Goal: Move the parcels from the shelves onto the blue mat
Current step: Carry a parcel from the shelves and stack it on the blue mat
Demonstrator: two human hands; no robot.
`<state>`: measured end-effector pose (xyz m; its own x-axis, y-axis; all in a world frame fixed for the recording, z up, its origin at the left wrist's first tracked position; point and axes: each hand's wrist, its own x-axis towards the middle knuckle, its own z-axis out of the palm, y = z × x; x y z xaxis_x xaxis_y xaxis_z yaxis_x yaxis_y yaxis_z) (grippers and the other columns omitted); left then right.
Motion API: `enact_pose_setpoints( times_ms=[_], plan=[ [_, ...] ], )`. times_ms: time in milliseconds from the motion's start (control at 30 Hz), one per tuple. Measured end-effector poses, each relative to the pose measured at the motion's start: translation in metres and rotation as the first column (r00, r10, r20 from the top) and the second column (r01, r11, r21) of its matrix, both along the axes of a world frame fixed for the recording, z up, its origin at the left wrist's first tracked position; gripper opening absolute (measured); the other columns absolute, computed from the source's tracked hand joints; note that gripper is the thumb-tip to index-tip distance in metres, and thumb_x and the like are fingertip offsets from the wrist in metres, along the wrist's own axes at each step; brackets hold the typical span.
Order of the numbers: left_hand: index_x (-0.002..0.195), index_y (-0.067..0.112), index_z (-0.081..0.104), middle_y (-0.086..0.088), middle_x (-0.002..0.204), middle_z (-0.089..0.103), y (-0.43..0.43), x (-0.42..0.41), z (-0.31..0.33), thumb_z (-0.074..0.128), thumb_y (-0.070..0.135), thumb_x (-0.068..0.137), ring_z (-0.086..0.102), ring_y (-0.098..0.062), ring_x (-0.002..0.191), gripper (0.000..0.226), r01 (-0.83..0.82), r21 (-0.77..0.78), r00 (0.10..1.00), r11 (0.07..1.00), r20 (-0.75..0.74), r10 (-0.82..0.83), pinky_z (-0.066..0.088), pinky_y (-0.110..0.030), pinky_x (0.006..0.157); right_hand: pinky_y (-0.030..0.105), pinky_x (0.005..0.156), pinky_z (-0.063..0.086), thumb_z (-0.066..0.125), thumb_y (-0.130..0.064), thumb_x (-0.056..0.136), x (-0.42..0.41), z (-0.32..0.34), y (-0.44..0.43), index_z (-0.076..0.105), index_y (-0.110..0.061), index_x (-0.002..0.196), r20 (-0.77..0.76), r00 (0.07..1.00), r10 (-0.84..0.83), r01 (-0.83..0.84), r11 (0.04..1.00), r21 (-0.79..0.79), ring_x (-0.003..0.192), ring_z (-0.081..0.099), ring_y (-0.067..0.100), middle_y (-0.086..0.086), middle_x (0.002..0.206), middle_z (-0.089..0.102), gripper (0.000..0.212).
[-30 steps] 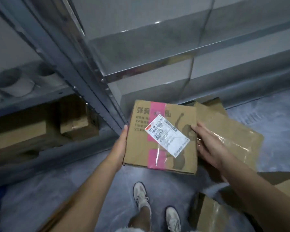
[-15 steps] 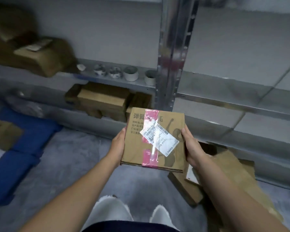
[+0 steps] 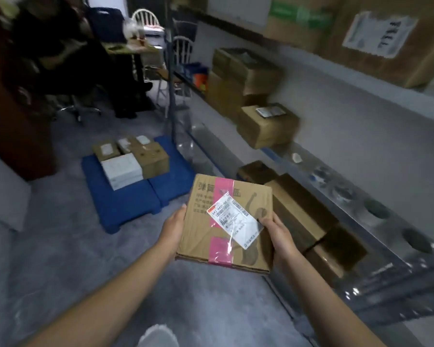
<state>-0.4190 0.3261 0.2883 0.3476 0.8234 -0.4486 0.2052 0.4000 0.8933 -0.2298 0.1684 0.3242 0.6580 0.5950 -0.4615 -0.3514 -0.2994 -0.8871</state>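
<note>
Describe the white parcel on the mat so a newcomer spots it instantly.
Find the blue mat on the grey floor, left of the metal shelving. Among the parcels clustered on it, the white parcel lies nearest; its neighbours are brown cardboard.

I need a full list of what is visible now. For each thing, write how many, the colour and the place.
held parcel: one, brown with pink tape and a white label, centre, between both hands
mat: one, blue, on the floor left of the shelves
mat parcels: about four, brown and white, on the far part of the mat
shelves: one rack, grey metal, right side
shelf parcels: several, brown, on the shelves
chairs: two, white, far back
floor: grey
shoe: one, white, bottom edge
left hand: grips the parcel's left edge
right hand: grips its right edge
</note>
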Motion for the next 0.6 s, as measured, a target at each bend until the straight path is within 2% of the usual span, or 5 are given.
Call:
enact_pose_setpoints(
  times_ms=[133, 233, 333, 467, 600],
  plan=[
    [0.102, 0.025, 0.071, 0.0, 0.096, 0.074, 0.091, -0.05, -0.001, 0.036, 0.054, 0.097, 0.07, -0.014, 0.086, 0.046, -0.132, 0.035, 0.991, 0.991, -0.004, 0.132, 0.051, -0.025, 0.066, 0.047, 0.093, 0.054, 0.062, -0.031, 0.09, -0.032, -0.011, 0.116, 0.053, -0.03, 0.133, 0.01, 0.994, 0.108, -0.107, 0.992, -0.07, 0.101, 0.068, 0.028, 0.004, 0.115, 0.069, 0.044],
    [0.115, 0.022, 0.067, -0.005, 0.107, 0.072, 0.145, -0.079, -0.009, 0.037, 0.055, 0.096, 0.067, -0.023, 0.1, 0.048, -0.201, -0.013, 0.979, 0.979, -0.004, 0.201, 0.053, -0.041, 0.092, 0.04, 0.084, 0.054, 0.066, -0.033, 0.088, -0.05, -0.024, 0.187, 0.048, -0.022, 0.13, -0.003, 0.992, 0.128, -0.127, 0.984, -0.127, 0.097, 0.064, 0.024, 0.004, 0.111, 0.064, 0.047],
    [0.12, 0.019, 0.066, -0.009, 0.113, 0.07, 0.187, -0.092, -0.021, 0.04, 0.055, 0.097, 0.065, -0.027, 0.105, 0.05, -0.265, -0.056, 0.964, 0.963, -0.018, 0.265, 0.048, -0.047, 0.101, 0.034, 0.073, 0.051, 0.066, -0.034, 0.09, -0.059, -0.034, 0.237, 0.045, -0.026, 0.123, 0.01, 0.989, 0.15, -0.147, 0.979, -0.139, 0.091, 0.061, 0.018, -0.004, 0.103, 0.058, 0.04],
    [0.107, 0.026, 0.069, 0.0, 0.098, 0.075, 0.225, -0.084, -0.036, 0.039, 0.055, 0.097, 0.07, -0.021, 0.093, 0.044, -0.272, -0.091, 0.962, 0.958, 0.01, 0.274, 0.055, -0.041, 0.088, 0.045, 0.094, 0.052, 0.062, -0.041, 0.091, -0.046, -0.047, 0.287, 0.046, -0.032, 0.129, 0.032, 0.976, 0.214, -0.204, 0.961, -0.187, 0.099, 0.061, 0.02, -0.007, 0.105, 0.057, 0.043],
    [0.095, 0.037, 0.066, 0.013, 0.085, 0.073, 0.266, -0.054, -0.049, 0.041, 0.052, 0.098, 0.069, -0.007, 0.081, 0.03, -0.302, -0.053, 0.953, 0.952, -0.031, 0.301, 0.052, -0.03, 0.071, 0.05, 0.095, 0.053, 0.06, -0.042, 0.092, -0.013, -0.063, 0.336, 0.048, -0.032, 0.136, 0.002, 0.961, 0.277, -0.271, 0.941, -0.202, 0.104, 0.065, 0.025, -0.002, 0.118, 0.064, 0.047]
  ],
)
